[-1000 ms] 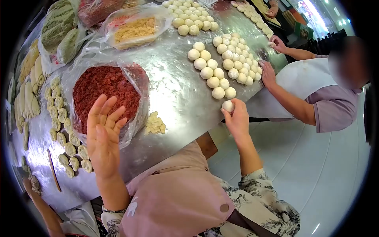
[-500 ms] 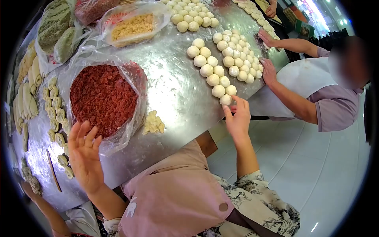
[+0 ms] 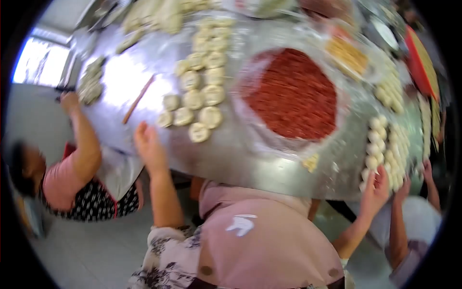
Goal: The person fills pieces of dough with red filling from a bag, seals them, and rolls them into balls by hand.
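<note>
My left hand (image 3: pixel 151 147), fingers stretched out, hovers at the table edge near a thin wooden rolling stick (image 3: pixel 138 98); it holds nothing. Flat rounds of coiled dough (image 3: pixel 193 99) stand in rows to its right. My right hand (image 3: pixel 376 190) is at the near end of rows of white dough balls (image 3: pixel 373 149). Its thumb and fingers look apart beside the last balls; blur hides whether they touch one. Between my hands, red chopped filling (image 3: pixel 296 96) fills a container lined with clear plastic (image 3: pixel 245 103). A small scrap of dough (image 3: pixel 311 163) lies in front of it.
A co-worker (image 3: pixel 67 183) at the left reaches to a greyish lump (image 3: pixel 91 81) on the metal table (image 3: pixel 231 168). Another person's arm (image 3: pixel 398 226) is close by my right hand. Yellow filling (image 3: pixel 347 54) in a bag and long dough pieces (image 3: pixel 154 17) are farther back.
The view has swung left, showing more of the left co-worker. My left hand has moved from beside the red filling toward the rolling stick. My right hand stays by the dough balls.
</note>
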`<state>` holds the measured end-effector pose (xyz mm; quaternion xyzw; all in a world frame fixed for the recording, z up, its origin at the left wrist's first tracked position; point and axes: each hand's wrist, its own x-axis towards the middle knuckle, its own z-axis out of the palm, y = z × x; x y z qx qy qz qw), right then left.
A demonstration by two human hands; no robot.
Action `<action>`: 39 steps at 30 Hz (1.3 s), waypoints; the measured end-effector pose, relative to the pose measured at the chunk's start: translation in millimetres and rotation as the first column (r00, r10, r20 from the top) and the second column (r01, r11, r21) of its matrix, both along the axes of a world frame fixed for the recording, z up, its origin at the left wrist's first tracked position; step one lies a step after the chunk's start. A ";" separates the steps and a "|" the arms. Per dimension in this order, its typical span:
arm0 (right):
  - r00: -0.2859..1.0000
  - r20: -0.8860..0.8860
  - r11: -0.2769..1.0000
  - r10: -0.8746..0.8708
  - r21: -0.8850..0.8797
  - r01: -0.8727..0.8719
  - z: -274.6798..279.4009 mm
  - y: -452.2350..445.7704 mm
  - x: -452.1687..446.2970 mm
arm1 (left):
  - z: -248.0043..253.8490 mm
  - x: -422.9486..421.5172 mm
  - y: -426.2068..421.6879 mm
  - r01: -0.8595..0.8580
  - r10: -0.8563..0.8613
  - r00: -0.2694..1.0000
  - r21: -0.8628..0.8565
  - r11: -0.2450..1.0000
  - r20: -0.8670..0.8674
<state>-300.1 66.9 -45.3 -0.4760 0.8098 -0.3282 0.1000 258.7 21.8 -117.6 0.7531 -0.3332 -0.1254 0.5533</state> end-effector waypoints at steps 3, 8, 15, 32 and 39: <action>0.977 0.122 0.984 0.175 -0.052 -0.170 14.8 -40.6 35.4 | -0.2 -5.7 -2.0 -0.135 0.003 0.919 0.307 0.942 0.395; 0.813 -0.111 0.810 0.572 -0.079 -0.581 65.8 -105.9 120.6 | -10.3 -5.6 -25.0 -0.084 -0.140 0.905 0.491 0.867 0.402; 0.526 -0.194 0.551 0.828 0.106 -0.828 38.7 -183.6 181.6 | 7.0 -30.2 -29.8 -0.017 -0.065 0.980 0.402 0.915 0.190; 0.342 -0.095 0.344 0.935 0.480 -0.807 32.9 -174.0 160.4 | 115.1 -165.1 -52.4 0.555 -0.563 -0.088 -0.510 0.657 -0.821; 0.551 -0.054 0.547 0.833 0.229 -0.805 32.6 -195.9 138.6 | 103.7 -232.3 -95.7 0.644 -0.381 -0.199 -0.414 0.644 -0.903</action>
